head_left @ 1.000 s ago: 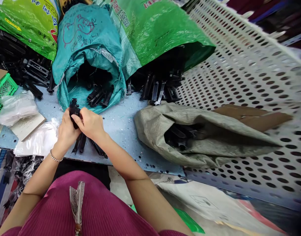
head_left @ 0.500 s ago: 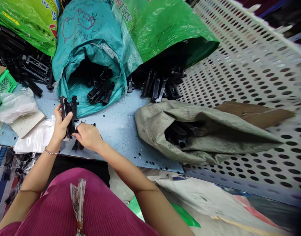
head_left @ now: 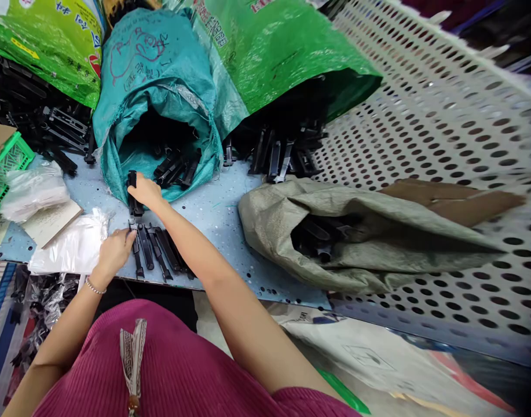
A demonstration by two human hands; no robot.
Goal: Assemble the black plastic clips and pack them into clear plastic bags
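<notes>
My right hand [head_left: 146, 191] is closed round a black plastic part [head_left: 135, 205], held at the front edge of the teal sack [head_left: 156, 95]. Below it, several long, narrow black plastic pieces [head_left: 163, 249] lie side by side in a row on the blue, speckled tabletop [head_left: 217, 231]. My left hand [head_left: 114, 252], with a beaded bracelet at the wrist, is at the row's left end. Its fingertips pinch the upper end of the leftmost piece [head_left: 137, 255]. My right forearm covers the row's right end. More black parts [head_left: 178, 168] lie in the sack's mouth.
Black parts spill from a green sack [head_left: 291, 52] and a yellow-green bag [head_left: 48, 46]. A grey sack [head_left: 269, 217] lies at right before a perforated white panel [head_left: 421, 116]. At left are clear plastic bags [head_left: 69, 246], a cardboard piece [head_left: 52, 223] and a green basket [head_left: 8, 165].
The black parts my left hand held upright are out of it. My right hand has moved forward and grips a black part. My left hand has come down to the row, which now shows more fully.
</notes>
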